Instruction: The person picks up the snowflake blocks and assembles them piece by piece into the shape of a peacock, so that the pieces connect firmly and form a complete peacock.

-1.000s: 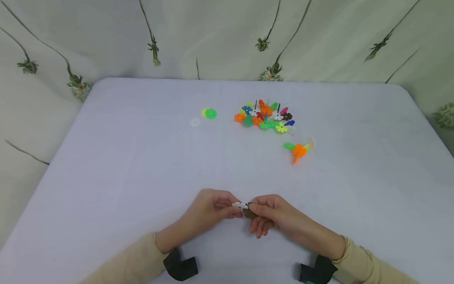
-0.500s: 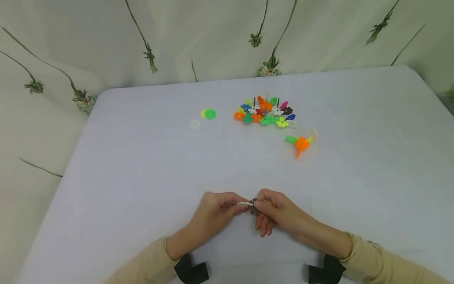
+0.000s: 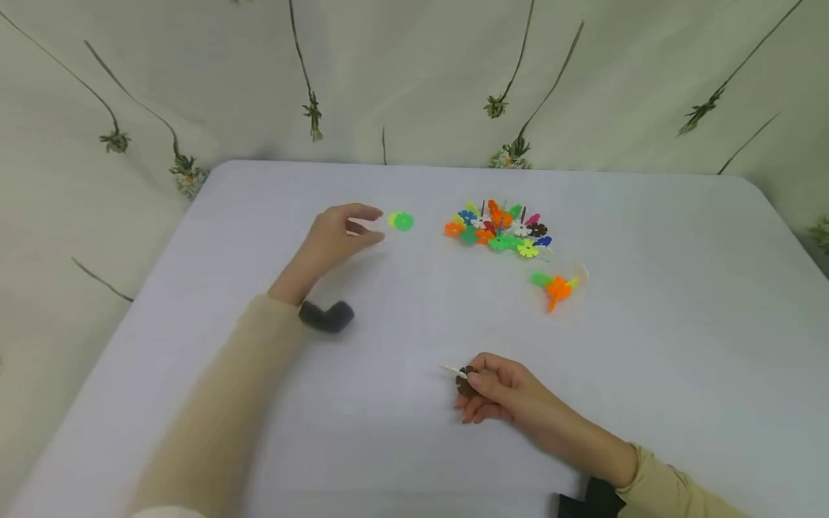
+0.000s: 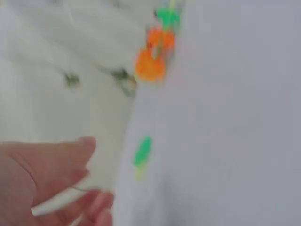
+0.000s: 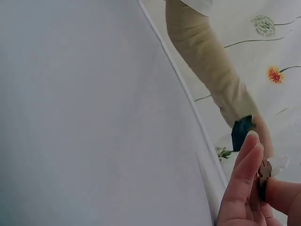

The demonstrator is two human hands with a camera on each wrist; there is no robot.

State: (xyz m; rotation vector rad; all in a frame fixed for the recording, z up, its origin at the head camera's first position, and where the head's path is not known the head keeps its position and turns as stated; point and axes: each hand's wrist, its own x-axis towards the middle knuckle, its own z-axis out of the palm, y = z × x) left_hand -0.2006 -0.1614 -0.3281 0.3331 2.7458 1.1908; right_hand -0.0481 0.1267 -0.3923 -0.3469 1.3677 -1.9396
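Note:
My right hand [image 3: 508, 392] pinches a brown snowflake disc [image 3: 464, 382] between thumb and fingers. A white snowflake disc [image 3: 453, 371] is slotted into it and sticks out to the left. In the right wrist view the same brown disc [image 5: 265, 175] shows between the fingertips, with the pale disc [image 5: 281, 165] beyond. My left hand [image 3: 330, 237] reaches over the far left of the table, thumb and fingers spread apart. Just right of its fingertips lie a green disc [image 3: 404, 221] and a yellow disc [image 3: 392, 219], overlapping. The loose white disc is mostly hidden by the left hand.
A pile of colourful joined snowflake discs [image 3: 499, 241] stands at the back centre. In front of it, to the right, sits a smaller orange, green and yellow assembly [image 3: 558, 289]. The white table [image 3: 680, 302] backs onto a flower-patterned curtain [image 3: 427, 86].
My left hand has let go of the white disc and moved forward and left toward the loose discs. My right hand still holds the joined brown and white discs near the same place.

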